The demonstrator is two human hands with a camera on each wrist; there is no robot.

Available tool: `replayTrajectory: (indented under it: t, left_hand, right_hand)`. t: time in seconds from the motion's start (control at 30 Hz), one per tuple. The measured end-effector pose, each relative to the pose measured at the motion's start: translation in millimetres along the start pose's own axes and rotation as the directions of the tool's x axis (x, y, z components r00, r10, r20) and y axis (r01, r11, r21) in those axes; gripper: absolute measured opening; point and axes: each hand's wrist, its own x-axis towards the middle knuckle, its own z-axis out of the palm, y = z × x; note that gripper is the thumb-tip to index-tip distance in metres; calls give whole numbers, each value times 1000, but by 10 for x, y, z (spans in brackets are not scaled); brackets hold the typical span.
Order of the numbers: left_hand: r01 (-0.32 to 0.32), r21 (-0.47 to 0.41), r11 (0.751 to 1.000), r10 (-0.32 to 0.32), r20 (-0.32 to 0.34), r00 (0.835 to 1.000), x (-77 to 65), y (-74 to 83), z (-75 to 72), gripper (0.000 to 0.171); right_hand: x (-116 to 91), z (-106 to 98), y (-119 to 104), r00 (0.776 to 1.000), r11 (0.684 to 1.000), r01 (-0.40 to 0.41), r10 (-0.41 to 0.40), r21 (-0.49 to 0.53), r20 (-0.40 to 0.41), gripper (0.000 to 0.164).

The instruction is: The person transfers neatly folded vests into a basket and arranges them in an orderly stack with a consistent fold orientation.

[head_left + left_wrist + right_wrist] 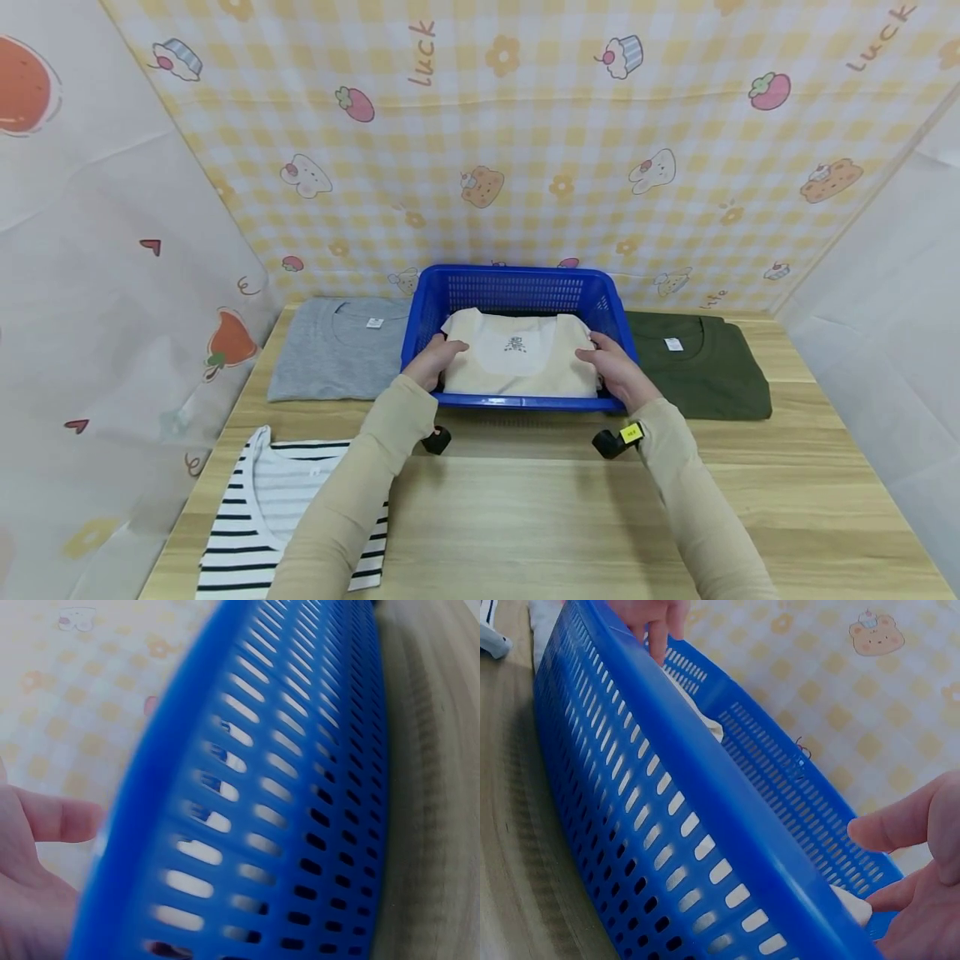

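Note:
A folded cream shirt [517, 357] with a pale neckline and a dark print lies inside the blue plastic basket [517, 403]. At the shirt's left edge is my left hand [435, 360], thumb extended over the cloth. My right hand [617, 371] stands at the right edge in the same way. In the right wrist view, the right thumb [889, 825] is straight and apart from the cloth, while a lower finger touches the shirt's corner [851, 904]. The left thumb [67, 819] is also straight in the left wrist view; the left fingers are mostly hidden.
Left of the basket lies a folded grey shirt [330, 354], and right of it a dark green one [701, 367]. A striped black-and-white shirt [247, 525] lies near the left forearm on the wooden table [517, 508]. A checked yellow curtain [525, 150] hangs behind.

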Motion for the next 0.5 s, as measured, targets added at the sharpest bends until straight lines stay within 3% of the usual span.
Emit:
replayTrajectory:
  t: [0.23,0.5]
  left_hand:
    - [-59,-17,998,59,0,998,-122,-3,-22,77]
    - [-135,3,991,135,20,991,-360,9,-68,74]
  right_hand:
    - [-141,5,-20,1000,997,27,-28,-68,-13,70]
    - [-447,67,-62,989,981,150,-148,-126,25,70]
